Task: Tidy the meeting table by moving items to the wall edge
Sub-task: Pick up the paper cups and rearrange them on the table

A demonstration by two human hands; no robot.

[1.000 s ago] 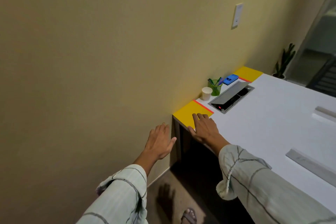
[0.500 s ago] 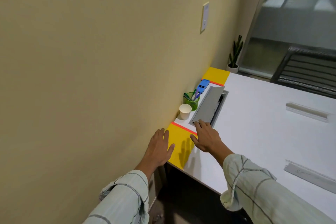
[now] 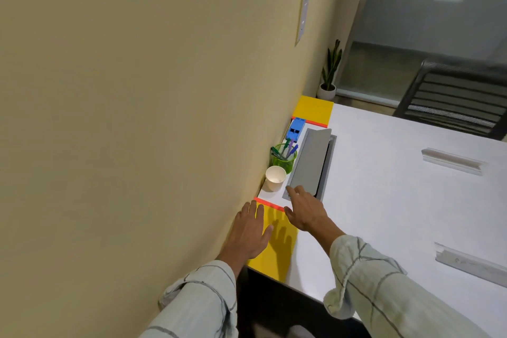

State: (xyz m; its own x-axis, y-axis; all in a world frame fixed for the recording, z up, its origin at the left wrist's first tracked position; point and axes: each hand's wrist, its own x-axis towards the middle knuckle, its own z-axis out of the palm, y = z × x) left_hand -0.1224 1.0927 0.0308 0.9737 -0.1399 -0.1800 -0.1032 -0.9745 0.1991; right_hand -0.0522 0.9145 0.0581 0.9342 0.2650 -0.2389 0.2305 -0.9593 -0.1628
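Along the wall edge of the white meeting table [image 3: 384, 200] stand a white paper cup [image 3: 275, 177], a green pen holder [image 3: 285, 156] with several pens, and a blue stapler-like object [image 3: 295, 128]. My left hand [image 3: 248, 230] hovers flat over the near yellow corner patch [image 3: 277, 250], fingers apart, holding nothing. My right hand [image 3: 306, 210] is open too, its fingertips at the near end of the raised grey cable-box lid [image 3: 310, 162], just right of the cup.
A second yellow patch [image 3: 312, 110] marks the far corner. Two grey lids [image 3: 452, 160] [image 3: 472, 262] lie flush further right on the table. A dark chair [image 3: 455, 101] stands at the far side, a potted plant [image 3: 330, 71] on the floor by the wall.
The view has swung right and closer over the table. My left hand has moved from beside the table onto the yellow patch; my right hand has advanced from the patch to the cable-box lid.
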